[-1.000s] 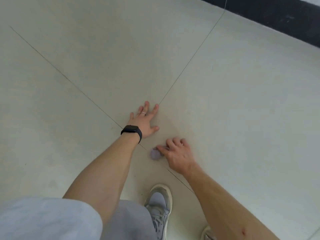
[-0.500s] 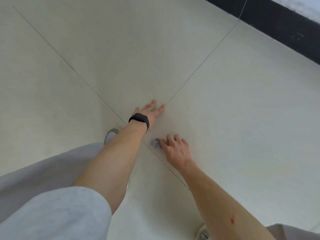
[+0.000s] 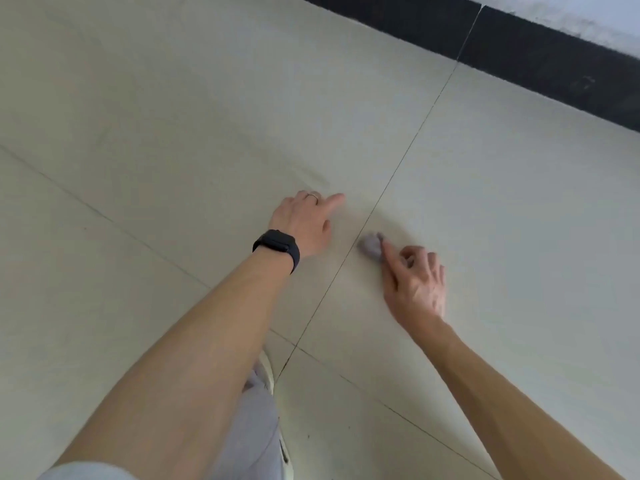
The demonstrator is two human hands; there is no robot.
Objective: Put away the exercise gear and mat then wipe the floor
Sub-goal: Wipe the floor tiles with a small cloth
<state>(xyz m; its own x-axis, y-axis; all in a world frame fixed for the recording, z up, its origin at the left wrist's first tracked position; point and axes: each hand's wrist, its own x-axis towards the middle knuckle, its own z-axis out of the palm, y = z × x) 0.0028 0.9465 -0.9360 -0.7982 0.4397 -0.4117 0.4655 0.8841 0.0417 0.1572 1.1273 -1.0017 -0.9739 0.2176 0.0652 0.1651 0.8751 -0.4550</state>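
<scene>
The pale tiled floor [image 3: 173, 133] fills the view, crossed by thin dark grout lines. My right hand [image 3: 415, 282] presses a small wad of purple-grey cloth [image 3: 370, 245] onto the floor with its fingertips, just right of a grout line. My left hand [image 3: 304, 220], with a black wristband and a ring, rests on the floor just left of that line, index finger stretched out. No exercise gear or mat is in view.
A black skirting strip [image 3: 519, 53] runs along the wall at the top right. My shoe and light grey trouser leg [image 3: 259, 427] stand at the bottom centre, between my arms.
The view has shifted so the grout crossing now lies nearer me. My right hand and the cloth have moved across the grout line to its right. My left hand's fingers have curled from spread flat.
</scene>
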